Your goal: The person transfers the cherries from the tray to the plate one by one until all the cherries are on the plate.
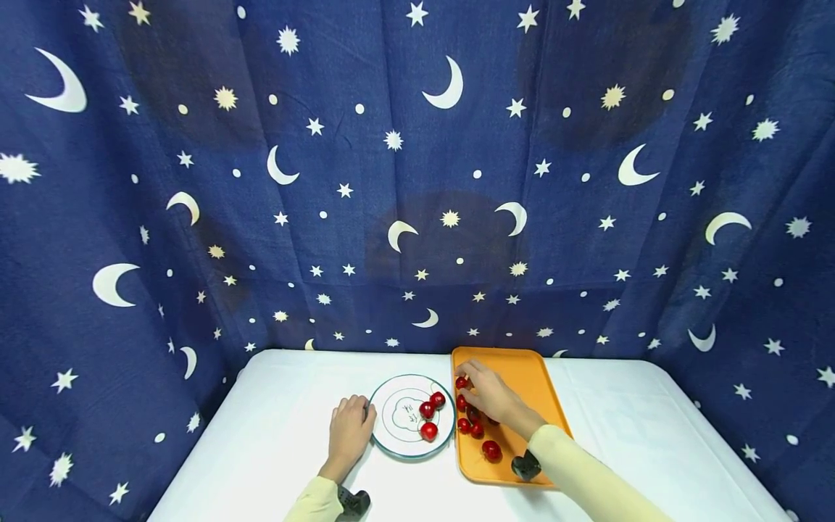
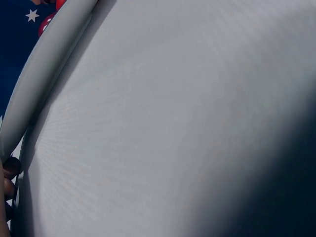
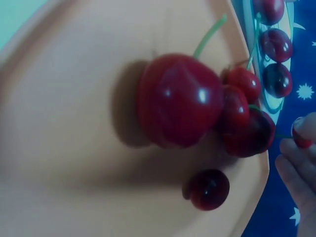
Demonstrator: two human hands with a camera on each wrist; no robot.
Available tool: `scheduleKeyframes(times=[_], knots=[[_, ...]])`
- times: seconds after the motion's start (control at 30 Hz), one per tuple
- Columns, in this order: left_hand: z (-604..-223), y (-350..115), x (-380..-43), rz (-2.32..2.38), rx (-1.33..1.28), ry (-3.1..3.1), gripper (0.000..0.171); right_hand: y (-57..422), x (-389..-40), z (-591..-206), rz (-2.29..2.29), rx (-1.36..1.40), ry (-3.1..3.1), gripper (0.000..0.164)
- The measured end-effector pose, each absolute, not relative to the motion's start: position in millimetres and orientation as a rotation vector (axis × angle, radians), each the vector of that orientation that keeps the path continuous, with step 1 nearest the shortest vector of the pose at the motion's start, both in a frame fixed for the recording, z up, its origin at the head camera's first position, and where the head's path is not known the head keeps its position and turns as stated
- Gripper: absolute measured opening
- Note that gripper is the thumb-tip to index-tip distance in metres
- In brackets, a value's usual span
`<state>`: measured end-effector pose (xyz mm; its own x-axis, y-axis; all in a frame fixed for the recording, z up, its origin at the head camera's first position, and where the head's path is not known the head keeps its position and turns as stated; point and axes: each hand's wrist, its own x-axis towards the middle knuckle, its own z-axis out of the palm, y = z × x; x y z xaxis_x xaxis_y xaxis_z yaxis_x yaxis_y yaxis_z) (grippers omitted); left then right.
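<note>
A white plate (image 1: 396, 448) with a blue-green rim holds three red cherries (image 1: 428, 431). My left hand (image 1: 350, 431) is at its left edge, gripping the rim; in the left wrist view, dark fingertips (image 2: 11, 168) show beside the rim. To the right lies an orange tray (image 1: 531, 377) with several cherries (image 1: 491, 451). Over the tray's left side, my right hand (image 1: 492, 397) pinches a cherry (image 3: 300, 137) between thumb and fingers. Close to the right wrist camera, a large-looking cherry (image 3: 180, 101) with a green stem sits on the tray.
A white cloth covers the table (image 1: 280, 406) under plate and tray. Behind it hangs a dark blue curtain (image 1: 417, 290) with moons and stars. The tray's raised left edge stands right next to the plate. Black wrist cameras (image 1: 525, 466) sit at both sleeves.
</note>
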<state>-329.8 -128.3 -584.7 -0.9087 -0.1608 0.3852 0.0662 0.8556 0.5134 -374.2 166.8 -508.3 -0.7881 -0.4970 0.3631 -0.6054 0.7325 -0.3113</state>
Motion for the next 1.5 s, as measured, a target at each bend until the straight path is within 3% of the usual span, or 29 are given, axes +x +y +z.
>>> scheduleKeyframes(times=[0.23,1.0,1.5], knots=[[-583.7,-125.8,-329.5,-0.754,0.063,-2.599,0.018,162.1,-372.3,-509.1,0.614,1.011,-2.700,0.024],[-588.1,-126.4,-330.2,-0.750,0.046,-2.589,0.016,154.2,-368.9,-522.6,0.508,1.032,-2.741,0.016],[-588.6,-127.6,-330.8,-0.744,0.056,-2.585,0.016,167.6,-365.9,-520.0,0.529,1.013,-2.794,0.040]])
